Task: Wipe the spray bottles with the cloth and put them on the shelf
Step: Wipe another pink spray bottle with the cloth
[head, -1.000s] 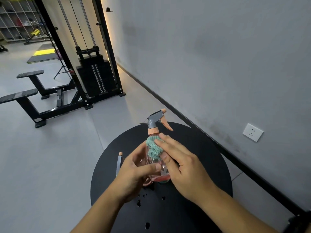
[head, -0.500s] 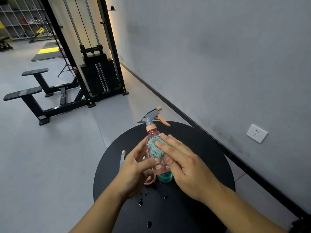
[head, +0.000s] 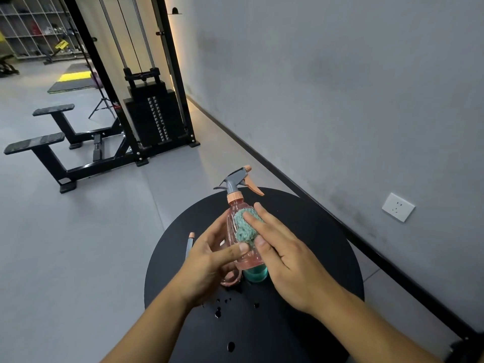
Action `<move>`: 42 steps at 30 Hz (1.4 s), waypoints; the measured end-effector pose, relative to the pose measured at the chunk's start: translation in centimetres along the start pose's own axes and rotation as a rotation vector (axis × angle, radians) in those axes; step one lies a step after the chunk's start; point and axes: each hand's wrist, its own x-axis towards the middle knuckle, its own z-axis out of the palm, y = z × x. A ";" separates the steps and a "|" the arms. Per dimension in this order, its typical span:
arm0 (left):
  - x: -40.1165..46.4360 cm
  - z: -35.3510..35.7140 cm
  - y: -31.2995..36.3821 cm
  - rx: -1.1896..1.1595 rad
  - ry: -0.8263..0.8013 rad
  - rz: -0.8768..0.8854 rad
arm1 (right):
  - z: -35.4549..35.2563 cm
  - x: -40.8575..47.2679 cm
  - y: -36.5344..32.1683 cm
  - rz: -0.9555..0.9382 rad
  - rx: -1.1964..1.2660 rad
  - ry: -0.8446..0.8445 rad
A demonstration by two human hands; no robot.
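Note:
My left hand [head: 209, 263] grips a pink see-through spray bottle [head: 231, 218] with a grey and orange trigger head, upright above the round black table [head: 314, 244]. My right hand [head: 290, 258] holds a teal cloth [head: 243, 226] between fingers and thumb and presses it on the bottle's body. A teal bottle base [head: 255, 274] shows on the table under the pink one. Behind my left hand a grey nozzle with an orange tip [head: 189, 244] sticks out; the rest of that sprayer is hidden.
A grey wall with a white socket [head: 398, 206] runs along the right. A black cable machine with a weight stack [head: 152, 119] and two padded rests [head: 39, 145] stand on the floor ahead left. White shelving [head: 31, 27] lines the far back left.
The cloth under my right fingers has slid from the bottle's neck down onto its body. The bottle sits slightly higher and more upright in my left hand.

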 end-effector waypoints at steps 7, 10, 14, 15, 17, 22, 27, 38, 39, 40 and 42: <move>-0.4 0.2 -0.5 0.074 -0.066 -0.006 | 0.0 0.1 0.1 -0.026 -0.045 0.002; -0.4 -0.4 -0.2 0.055 -0.024 -0.007 | 0.4 0.0 0.2 -0.040 -0.051 -0.019; -0.7 0.0 -0.6 0.047 -0.023 -0.032 | 0.7 0.0 0.4 -0.028 -0.044 -0.005; -0.8 0.1 -0.8 0.055 -0.026 -0.038 | 0.6 0.0 0.4 -0.018 -0.031 0.001; -0.9 0.1 -1.0 0.077 -0.011 -0.043 | 0.3 0.0 0.5 -0.011 -0.014 0.010; -0.7 -0.8 -0.1 0.100 0.102 -0.037 | 0.4 -0.3 0.4 -0.022 0.036 0.000; -1.0 -0.1 -0.2 0.096 0.119 -0.020 | 0.9 -0.4 0.3 -0.043 0.047 0.044; -1.3 1.9 0.3 -0.108 0.214 -0.022 | 1.0 -0.4 0.3 -0.066 0.037 0.046; -1.3 2.1 0.6 -0.077 0.231 -0.043 | 1.1 -0.5 0.3 -0.068 0.018 0.034; -1.4 2.3 0.9 -0.043 0.234 -0.066 | 1.3 -0.6 0.3 -0.074 -0.002 0.021; -1.3 2.5 1.2 0.004 0.239 -0.125 | 1.6 -0.7 0.1 -0.093 -0.047 0.000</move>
